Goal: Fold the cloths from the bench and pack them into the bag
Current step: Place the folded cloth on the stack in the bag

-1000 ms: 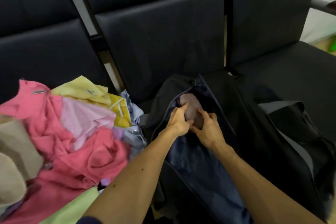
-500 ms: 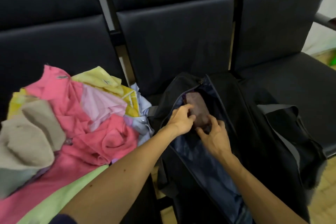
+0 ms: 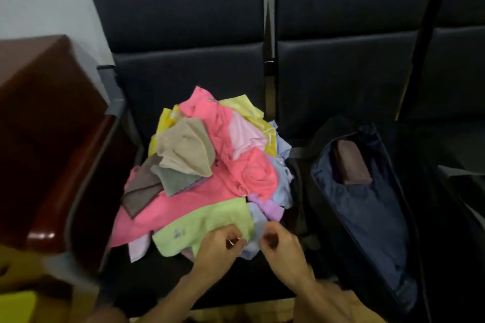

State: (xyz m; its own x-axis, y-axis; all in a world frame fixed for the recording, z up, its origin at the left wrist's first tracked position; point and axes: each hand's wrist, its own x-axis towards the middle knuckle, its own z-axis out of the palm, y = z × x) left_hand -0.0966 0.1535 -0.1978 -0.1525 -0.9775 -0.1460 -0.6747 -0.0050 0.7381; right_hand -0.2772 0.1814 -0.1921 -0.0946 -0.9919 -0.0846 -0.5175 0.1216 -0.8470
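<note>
The left hand [image 3: 217,248] and the right hand [image 3: 282,248] sit nearest, side by side over the front edge of the desk [image 3: 157,278], both at the near rim of the pile [image 3: 210,155] of loose cloths. The fingers [image 3: 235,240] of both hands are curled inward. Motion blur hides whether they pinch fabric, so I cannot tell a grasp from an empty clench.

The light green cloth [image 3: 202,228] lies ahead of the left hand and to its left. Its near right corner meets that hand's fingertips, so the left hand is the nearer of the two. The cloth lies fairly flat on the front of the pile, with its long axis running from near-left to far-right. A pale blue cloth [image 3: 256,225] shows in the gap between the hands, just ahead of the right hand. The next pick is probably one of these two cloths.

Further right, just beside the pile, the open bag [image 3: 367,217] lies with its long axis running near to far and its near end swung rightward. A folded brown cloth [image 3: 351,165] rests along that axis at the bag's far end.
</note>
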